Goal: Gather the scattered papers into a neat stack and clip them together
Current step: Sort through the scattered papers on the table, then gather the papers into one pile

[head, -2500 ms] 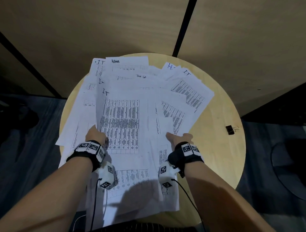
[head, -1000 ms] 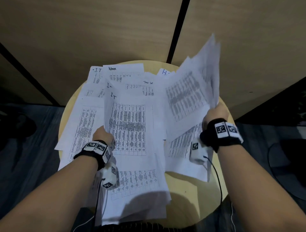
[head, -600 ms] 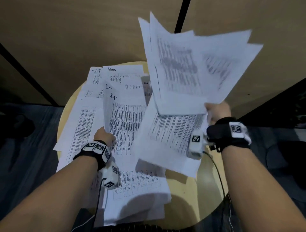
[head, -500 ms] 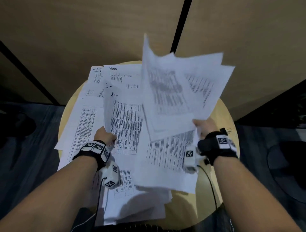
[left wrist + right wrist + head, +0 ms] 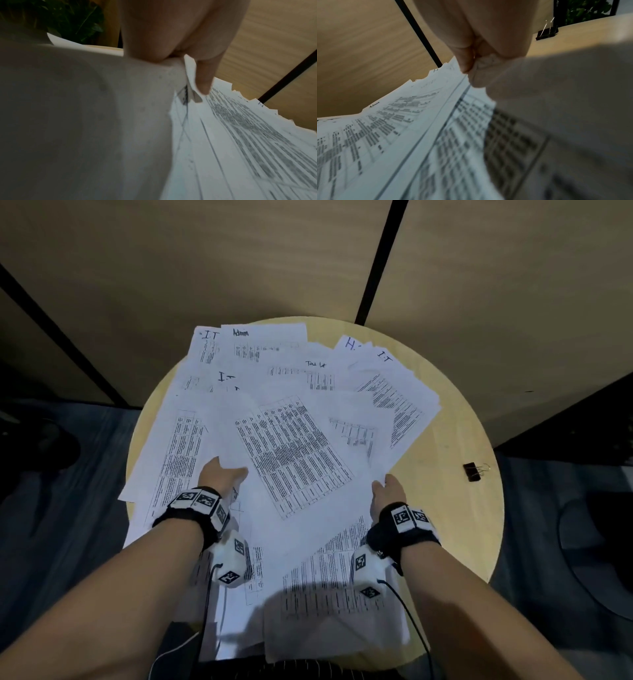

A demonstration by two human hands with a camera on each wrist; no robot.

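Now | papers (image 5: 294, 453) lowered back onto table (image 5: 455, 440) | right hand (image 5: 388, 494), left hand (image 5: 221, 475) fingers each pinch sheets

the head view is showing a dim scene, with light falling from above and behind the person. the forearms are casting soft shadows over the near papers (image 5: 294, 453) and the worktop (image 5: 459, 440). the floor at both sides is staying almost black. straight wall seams are bending outward toward the frame edges. both wrist views are rendering printed text smeared by motion blur, and close sheets are appearing grey and out of focus. no glare is showing.
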